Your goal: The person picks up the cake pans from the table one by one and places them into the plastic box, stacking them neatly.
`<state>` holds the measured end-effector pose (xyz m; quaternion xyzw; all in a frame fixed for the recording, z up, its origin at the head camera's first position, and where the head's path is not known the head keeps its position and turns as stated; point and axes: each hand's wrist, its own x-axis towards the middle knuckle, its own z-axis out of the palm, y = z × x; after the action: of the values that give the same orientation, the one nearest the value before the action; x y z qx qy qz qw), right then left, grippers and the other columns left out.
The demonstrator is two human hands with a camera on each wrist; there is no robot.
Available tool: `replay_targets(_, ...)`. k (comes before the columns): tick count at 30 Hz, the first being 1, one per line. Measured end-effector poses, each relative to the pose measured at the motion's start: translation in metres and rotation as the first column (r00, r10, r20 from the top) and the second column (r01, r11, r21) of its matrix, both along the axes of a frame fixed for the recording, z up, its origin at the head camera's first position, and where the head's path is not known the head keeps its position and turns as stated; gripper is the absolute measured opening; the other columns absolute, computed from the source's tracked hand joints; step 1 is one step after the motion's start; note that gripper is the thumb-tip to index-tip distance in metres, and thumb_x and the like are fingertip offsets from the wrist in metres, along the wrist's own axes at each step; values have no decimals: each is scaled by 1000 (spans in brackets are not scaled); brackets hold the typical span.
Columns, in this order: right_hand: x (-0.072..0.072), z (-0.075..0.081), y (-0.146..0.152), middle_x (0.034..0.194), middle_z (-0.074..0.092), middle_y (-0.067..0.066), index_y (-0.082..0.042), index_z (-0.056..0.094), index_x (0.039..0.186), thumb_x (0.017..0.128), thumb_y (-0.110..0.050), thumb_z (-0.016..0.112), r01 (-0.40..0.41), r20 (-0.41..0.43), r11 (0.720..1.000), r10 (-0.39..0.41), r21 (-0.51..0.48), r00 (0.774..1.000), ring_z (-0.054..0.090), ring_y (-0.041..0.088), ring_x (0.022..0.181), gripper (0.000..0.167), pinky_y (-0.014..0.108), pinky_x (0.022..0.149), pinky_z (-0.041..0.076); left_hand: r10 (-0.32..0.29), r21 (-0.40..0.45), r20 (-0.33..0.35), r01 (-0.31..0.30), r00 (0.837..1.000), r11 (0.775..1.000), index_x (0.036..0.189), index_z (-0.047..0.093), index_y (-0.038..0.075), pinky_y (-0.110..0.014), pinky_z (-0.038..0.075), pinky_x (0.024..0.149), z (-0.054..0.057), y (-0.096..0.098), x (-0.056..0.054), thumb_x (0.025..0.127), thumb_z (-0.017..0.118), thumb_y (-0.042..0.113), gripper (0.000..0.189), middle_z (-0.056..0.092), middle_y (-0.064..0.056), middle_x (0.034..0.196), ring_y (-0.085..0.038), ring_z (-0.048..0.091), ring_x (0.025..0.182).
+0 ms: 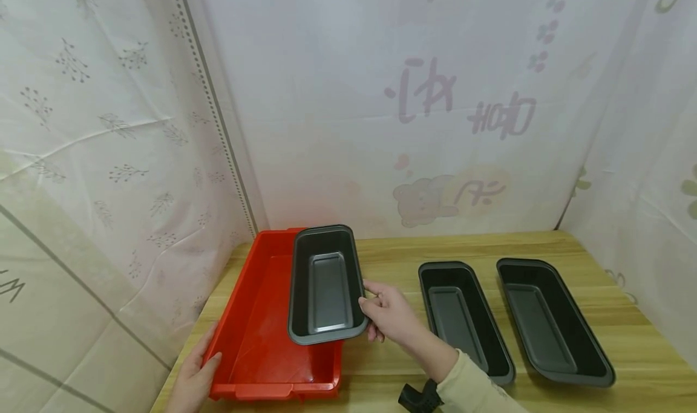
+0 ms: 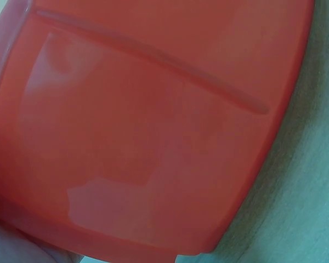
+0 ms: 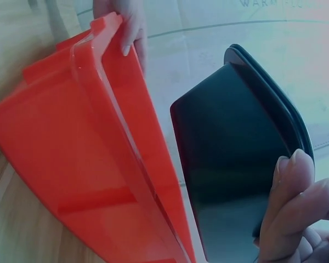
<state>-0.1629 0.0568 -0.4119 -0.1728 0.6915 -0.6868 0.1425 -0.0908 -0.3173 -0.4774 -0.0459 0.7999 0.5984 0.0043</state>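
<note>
A dark grey loaf pan (image 1: 329, 286) is held in the air above the right part of a red plastic tray (image 1: 253, 340). My right hand (image 1: 393, 311) pinches the pan's right rim, thumb on top and fingers beneath. From the right wrist view, the loaf pan (image 3: 225, 159) is apart from the tray's rim, and the fingers (image 3: 296, 175) grip its edge. My left hand (image 1: 193, 373) holds the tray's near left rim, thumb over the edge. The red tray's outer wall (image 2: 153, 126) fills most of the left wrist view.
Two more loaf pans, one nearer (image 1: 463, 316) and one farther right (image 1: 555, 322), lie side by side on the wooden table (image 1: 381, 364). A black object (image 1: 420, 398) is by the right sleeve. Printed curtains (image 1: 337, 98) surround the table's back and sides.
</note>
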Motion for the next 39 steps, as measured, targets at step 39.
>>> replay_targets(39,-6,-22,-62,56,61,13,13,32,145,98,-1,50,-41,45,999,43,-33,998,53,10,36,52,21,34,40,-7,-16,-20,7,1000,1000,154,5,-5,-29,53,79,2,0,1,102,39,-1,62,11,-33,152,17,45,99)
